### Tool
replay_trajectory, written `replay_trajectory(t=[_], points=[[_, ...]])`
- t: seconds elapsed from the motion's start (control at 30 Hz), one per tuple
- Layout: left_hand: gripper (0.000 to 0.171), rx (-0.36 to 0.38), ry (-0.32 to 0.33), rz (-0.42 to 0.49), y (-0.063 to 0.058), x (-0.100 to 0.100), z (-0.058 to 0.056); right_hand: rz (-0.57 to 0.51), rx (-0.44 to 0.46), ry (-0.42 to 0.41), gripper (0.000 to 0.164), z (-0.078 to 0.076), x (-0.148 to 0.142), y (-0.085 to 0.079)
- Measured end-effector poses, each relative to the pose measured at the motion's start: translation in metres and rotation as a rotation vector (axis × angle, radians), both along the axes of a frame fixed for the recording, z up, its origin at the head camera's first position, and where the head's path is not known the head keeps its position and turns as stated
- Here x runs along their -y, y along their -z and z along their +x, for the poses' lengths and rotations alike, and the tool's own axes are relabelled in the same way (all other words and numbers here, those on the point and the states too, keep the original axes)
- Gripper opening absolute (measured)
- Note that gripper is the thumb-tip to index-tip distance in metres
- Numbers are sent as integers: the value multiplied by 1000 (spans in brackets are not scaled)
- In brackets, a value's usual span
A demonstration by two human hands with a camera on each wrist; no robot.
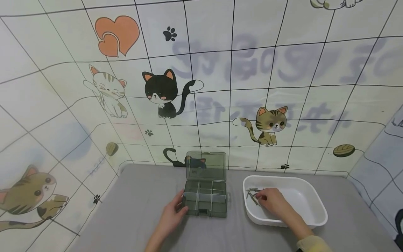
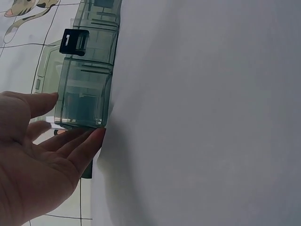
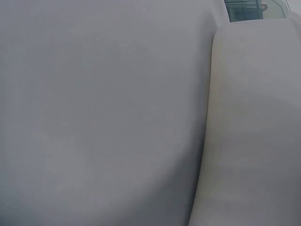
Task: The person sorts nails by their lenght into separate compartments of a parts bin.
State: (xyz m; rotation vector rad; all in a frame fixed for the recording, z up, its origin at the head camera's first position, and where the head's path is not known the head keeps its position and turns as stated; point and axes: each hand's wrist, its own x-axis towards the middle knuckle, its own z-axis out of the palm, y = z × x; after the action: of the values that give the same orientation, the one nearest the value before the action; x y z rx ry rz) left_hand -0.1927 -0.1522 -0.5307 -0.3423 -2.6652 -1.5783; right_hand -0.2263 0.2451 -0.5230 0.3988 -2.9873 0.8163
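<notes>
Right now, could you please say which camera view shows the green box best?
The head view, which takes in nearly all the green box, lid raised and compartments visible. The left wrist view shows its latch side, cut off above; the right wrist view, just a sliver.

Viewed from my remote post, 2 blurred rows of pale purple lettering (image 1: 247,68), apparently reversed, cross the grid-lined backdrop (image 1: 214,21); I cannot make out a word. A small mark (image 1: 193,172) on the raised lid (image 1: 215,162) of the green box (image 1: 218,210) is likewise too tiny for me to read.
</notes>
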Motion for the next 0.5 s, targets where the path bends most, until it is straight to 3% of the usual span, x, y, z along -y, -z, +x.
replay_trajectory(t=[0.2, 0.37, 0.5], points=[[59, 30, 24, 20, -2, 2, 1, 52, -41, 0, 11, 1, 3, -5], [59, 56, 51, 0, -5, 3, 2, 35, -16, 13, 10, 1, 2, -7], [60, 61, 61, -9, -2, 5, 2, 42, -48, -15, 10, -1, 1, -4]])
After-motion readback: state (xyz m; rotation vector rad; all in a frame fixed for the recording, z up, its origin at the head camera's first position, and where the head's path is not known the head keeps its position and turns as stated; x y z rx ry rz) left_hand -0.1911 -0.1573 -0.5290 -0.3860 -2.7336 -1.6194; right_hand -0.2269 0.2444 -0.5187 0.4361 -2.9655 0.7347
